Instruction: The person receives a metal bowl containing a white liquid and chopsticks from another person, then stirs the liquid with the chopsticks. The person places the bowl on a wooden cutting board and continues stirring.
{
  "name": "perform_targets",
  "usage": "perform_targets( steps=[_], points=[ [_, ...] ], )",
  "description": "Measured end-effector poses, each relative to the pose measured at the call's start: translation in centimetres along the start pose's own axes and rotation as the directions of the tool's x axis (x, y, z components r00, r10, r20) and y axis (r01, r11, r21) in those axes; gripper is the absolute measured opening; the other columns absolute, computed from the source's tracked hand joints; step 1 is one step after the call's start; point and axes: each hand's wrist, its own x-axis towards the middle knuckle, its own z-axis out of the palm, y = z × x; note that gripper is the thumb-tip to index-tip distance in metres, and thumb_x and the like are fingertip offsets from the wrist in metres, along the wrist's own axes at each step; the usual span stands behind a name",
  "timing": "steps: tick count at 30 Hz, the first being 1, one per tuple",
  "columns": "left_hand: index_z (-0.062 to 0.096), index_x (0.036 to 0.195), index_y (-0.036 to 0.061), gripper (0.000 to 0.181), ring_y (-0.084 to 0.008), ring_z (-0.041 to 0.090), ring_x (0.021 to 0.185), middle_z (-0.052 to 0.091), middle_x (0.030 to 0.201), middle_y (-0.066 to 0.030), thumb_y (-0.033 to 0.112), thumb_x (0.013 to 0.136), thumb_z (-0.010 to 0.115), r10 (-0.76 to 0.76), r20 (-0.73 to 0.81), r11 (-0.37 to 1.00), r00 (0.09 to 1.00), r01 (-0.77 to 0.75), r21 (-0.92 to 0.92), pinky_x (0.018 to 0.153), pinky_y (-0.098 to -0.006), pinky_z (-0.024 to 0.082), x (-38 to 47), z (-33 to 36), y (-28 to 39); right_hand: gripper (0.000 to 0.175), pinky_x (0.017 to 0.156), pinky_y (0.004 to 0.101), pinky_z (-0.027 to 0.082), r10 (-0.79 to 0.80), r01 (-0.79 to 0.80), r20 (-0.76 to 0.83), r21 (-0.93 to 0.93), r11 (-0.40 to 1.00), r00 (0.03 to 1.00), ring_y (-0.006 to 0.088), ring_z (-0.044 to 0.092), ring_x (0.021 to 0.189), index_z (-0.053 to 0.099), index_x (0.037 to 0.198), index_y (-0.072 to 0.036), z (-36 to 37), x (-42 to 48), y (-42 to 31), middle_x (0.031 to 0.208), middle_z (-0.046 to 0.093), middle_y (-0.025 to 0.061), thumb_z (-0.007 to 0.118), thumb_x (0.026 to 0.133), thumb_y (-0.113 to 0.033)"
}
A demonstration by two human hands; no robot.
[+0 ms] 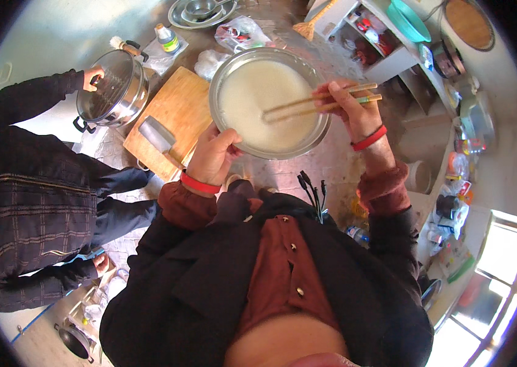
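My left hand grips the near left rim of a wide stainless steel basin, thumb over the edge. Pale, creamy liquid batter fills much of the basin. In my right hand is a pair of wooden chopsticks, slanting to the left with their tips in the batter near its middle. Ripples spread around the tips. To the left of the basin, a cleaver lies flat on a wooden cutting board.
At the left, another person's hand holds the glass lid knob of a steel steamer pot. A labelled bottle and plastic bags sit beyond the board. White shelves and a cluttered counter line the right side.
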Motion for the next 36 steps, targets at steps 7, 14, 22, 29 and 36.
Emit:
perform_targets(
  steps=[7, 14, 22, 29, 36],
  points=[
    [0.051, 0.093, 0.0031, 0.023, -0.0100, 0.050, 0.064, 0.055, 0.078, -0.0023, 0.009, 0.070, 0.053, 0.055, -0.127, 0.998, 0.990, -0.054, 0.016, 0.058, -0.0237, 0.040, -0.2, -0.5, 0.6, 0.021, 0.067, 0.0256, 0.049, 0.011, -0.016, -0.049, -0.086, 0.996, 0.999, 0.0143, 0.059, 0.074, 0.059, 0.088, 0.001, -1.2, 2.5, 0.8, 0.083, 0.061, 0.0086, 0.051, 0.084, -0.017],
    [0.049, 0.100, 0.0010, 0.030, -0.0136, 0.053, 0.072, 0.055, 0.087, -0.0051, 0.007, 0.070, 0.050, 0.063, -0.116, 0.997, 0.991, -0.067, -0.027, 0.063, -0.0269, 0.043, 0.9, -3.3, 0.4, 0.021, 0.069, 0.0258, 0.048, -0.012, 0.011, 0.012, 0.067, 0.998, 1.000, 0.0152, 0.058, 0.077, 0.058, 0.089, 0.001, 3.0, 5.4, 3.1, 0.084, 0.061, 0.0103, 0.051, 0.084, -0.018],
    [0.046, 0.104, 0.0001, 0.033, -0.0156, 0.054, 0.077, 0.054, 0.091, -0.0066, 0.002, 0.072, 0.047, 0.104, -0.240, 0.983, 0.965, -0.136, -0.120, 0.065, -0.0294, 0.045, 3.0, -8.8, -1.5, 0.019, 0.067, 0.0254, 0.048, 0.236, -0.234, 0.170, -0.031, 0.972, 0.957, 0.0151, 0.059, 0.076, 0.058, 0.090, 0.001, 3.9, 8.8, 8.8, 0.085, 0.061, 0.0096, 0.054, 0.083, -0.016],
    [0.046, 0.104, 0.0007, 0.032, -0.0143, 0.053, 0.074, 0.054, 0.090, -0.0056, 0.002, 0.072, 0.047, 0.118, -0.429, 0.979, 0.896, -0.178, -0.101, 0.063, -0.0269, 0.044, 5.7, -14.8, -4.2, 0.017, 0.067, 0.0256, 0.050, 0.236, -0.252, 0.108, 0.174, 0.952, 0.966, 0.0166, 0.059, 0.077, 0.057, 0.092, 0.001, 7.3, 13.6, 18.5, 0.090, 0.060, 0.0118, 0.053, 0.083, -0.013],
    [0.046, 0.105, 0.0030, 0.034, -0.0134, 0.052, 0.076, 0.054, 0.092, -0.0046, -0.001, 0.072, 0.046, 0.197, -0.438, 0.974, 0.877, -0.226, -0.015, 0.065, -0.0251, 0.043, 9.4, -23.9, -8.7, 0.020, 0.067, 0.0260, 0.050, 0.382, -0.412, 0.156, 0.328, 0.850, 0.911, 0.0175, 0.059, 0.076, 0.057, 0.093, 0.002, 10.3, 16.6, 26.5, 0.091, 0.060, 0.0120, 0.055, 0.082, -0.015]
  ],
)
